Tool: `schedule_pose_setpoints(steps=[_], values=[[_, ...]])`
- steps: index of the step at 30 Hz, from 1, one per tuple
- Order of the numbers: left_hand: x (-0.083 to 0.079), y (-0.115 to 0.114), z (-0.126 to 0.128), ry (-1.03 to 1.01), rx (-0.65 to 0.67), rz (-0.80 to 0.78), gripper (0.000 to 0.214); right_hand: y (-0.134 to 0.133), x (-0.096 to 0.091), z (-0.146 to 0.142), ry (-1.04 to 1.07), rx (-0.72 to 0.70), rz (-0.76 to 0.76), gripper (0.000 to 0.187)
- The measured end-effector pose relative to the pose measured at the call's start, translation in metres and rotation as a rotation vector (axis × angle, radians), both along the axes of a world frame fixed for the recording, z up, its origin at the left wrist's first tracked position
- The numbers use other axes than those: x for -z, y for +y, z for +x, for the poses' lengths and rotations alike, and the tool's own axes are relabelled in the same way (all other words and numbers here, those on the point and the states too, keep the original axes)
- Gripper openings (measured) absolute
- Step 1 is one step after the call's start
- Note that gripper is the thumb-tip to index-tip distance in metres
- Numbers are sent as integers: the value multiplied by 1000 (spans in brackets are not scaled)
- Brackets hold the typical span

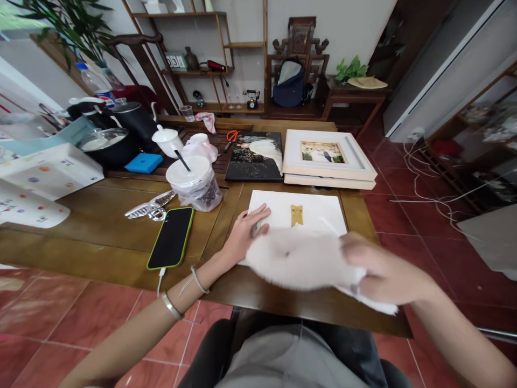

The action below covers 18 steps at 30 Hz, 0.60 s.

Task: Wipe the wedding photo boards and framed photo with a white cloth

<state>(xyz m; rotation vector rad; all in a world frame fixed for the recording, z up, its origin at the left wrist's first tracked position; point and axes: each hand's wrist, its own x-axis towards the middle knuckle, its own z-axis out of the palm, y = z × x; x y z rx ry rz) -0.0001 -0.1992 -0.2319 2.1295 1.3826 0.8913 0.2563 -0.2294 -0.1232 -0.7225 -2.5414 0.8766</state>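
Note:
A white flat board [278, 211] with a small gold hanger [297, 215] lies face down near the front edge of the wooden table [105, 215]. My left hand [244, 233] rests on the board's left edge, fingers lying flat along it. My right hand [377, 272] is closed on a white cloth [297, 260], which is smeared by motion and spread over the near half of the board.
A white picture frame [329, 156] and a dark photo print [254, 156] lie behind the board. A phone [172, 237] on a cable, a metal clip [150, 206], a lidded cup in a bag [193, 183], teaware and boxes crowd the left. Cables trail on the floor at the right.

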Motion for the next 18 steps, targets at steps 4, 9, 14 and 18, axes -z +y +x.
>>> schedule_pose_setpoints(steps=[4, 9, 14, 18], values=[[3, 0, 2, 19, -16, 27, 35, 21, -6, 6, 313, 561, 282, 28], [4, 1, 3, 19, -18, 35, 35, 53, 1, -24, 13, 455, 572, 19], [4, 1, 3, 49, -48, 81, 19, 86, 29, -75, -396, 0, 654, 36], [2, 0, 3, 48, -52, 98, 18, 93, 45, -93, -568, 14, 622, 40]])
